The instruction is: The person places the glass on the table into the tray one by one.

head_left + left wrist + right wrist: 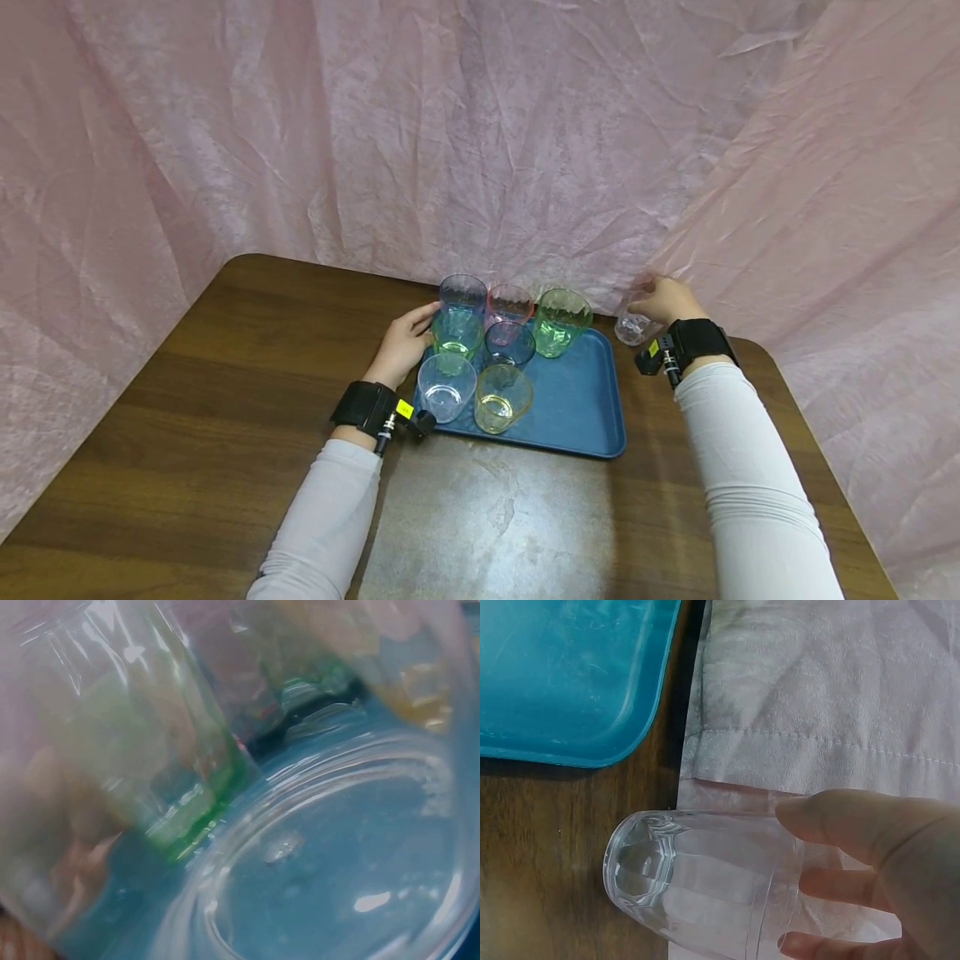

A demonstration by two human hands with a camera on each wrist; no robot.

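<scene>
At the back right of the table, my right hand (pixel 667 302) holds a clear tumbler (pixel 712 877) near its rim, thumb on one side and fingers on the other. That tumbler stands just off the right end of the blue tray (pixel 577 400). My left hand (pixel 405 346) is at the tray's left edge, fingers extended beside a green tumbler (pixel 457 337) and a blue one (pixel 462 292); whether they touch is hard to tell. Also on the tray are a clear tumbler (pixel 447 392), a yellow one (pixel 502 400), a dark one (pixel 509 346), a pink one (pixel 510 302) and another green one (pixel 561 325).
Pink cloth (pixel 480 150) hangs right behind the table's back edge. A grey mat (pixel 495 517) lies in front of the tray on the brown wooden table (pixel 225 400). The tumblers crowd the tray's left and back parts.
</scene>
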